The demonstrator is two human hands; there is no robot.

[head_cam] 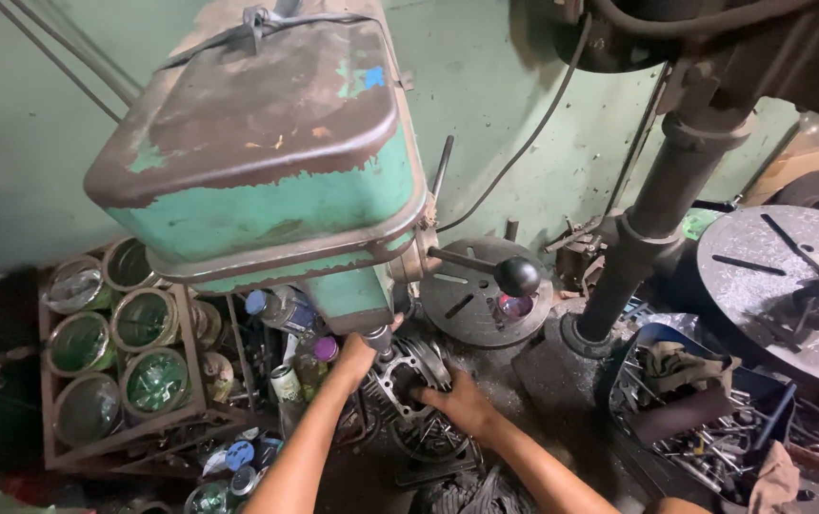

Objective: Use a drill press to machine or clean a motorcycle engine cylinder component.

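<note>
**Hands steady a metal casting under an old drill press**

A worn green drill press (267, 162), its paint flaking to rust, stands over a metal casting (409, 376) with a round bore, set on the machine's tabletop directly beneath the chuck (379, 339). The left hand (357, 354) is raised to the chuck, fingers curled around it. The right hand (462, 400) lies on the casting's right edge, fingers closed over its rim. A feed lever with a black ball knob (517, 275) juts out to the right of the head. A round slotted plate (486, 290) sits behind it, near a dark steel column (652, 205). At left, a rack of green-tinted jars (114, 352) stands on the floor; at right, a bin of scrap metal parts (705, 433) sits just below a second slotted disc (790, 286).
</note>
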